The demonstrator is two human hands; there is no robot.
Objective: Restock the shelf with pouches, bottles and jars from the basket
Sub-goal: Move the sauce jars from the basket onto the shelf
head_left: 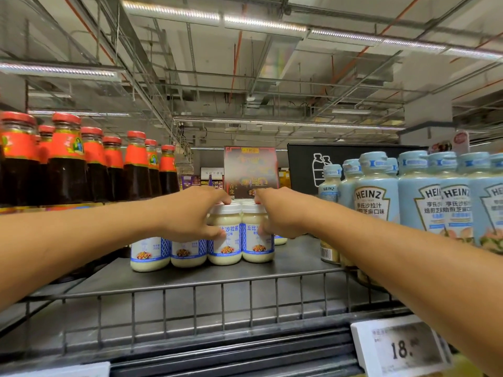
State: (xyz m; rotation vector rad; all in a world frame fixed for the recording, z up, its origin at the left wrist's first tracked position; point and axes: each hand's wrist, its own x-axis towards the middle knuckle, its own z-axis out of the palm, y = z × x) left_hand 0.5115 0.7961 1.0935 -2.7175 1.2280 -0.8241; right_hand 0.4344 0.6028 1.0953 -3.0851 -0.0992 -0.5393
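Observation:
Several white-capped jars of creamy salad dressing with blue-and-white labels stand in a cluster on the dark top shelf (pixel 299 265). My left hand (pixel 190 213) grips one jar (pixel 226 240) from its left side, fingers over the lid and thumb on the label. Beside it, my right hand (pixel 280 213) grips the neighbouring jar (pixel 257 240) from the right, fingers curled over its cap and side. Two more jars (pixel 149 254) stand to the left, below my left forearm. The basket is out of view.
Dark sauce bottles with red caps and orange labels (pixel 68 164) fill the shelf's left. Pale blue Heinz bottles (pixel 424 197) crowd the right. A wire rail (pixel 217 292) runs along the shelf front. A price tag reading 18 (pixel 400 346) hangs at lower right. A red-brown card (pixel 250 170) stands behind the jars.

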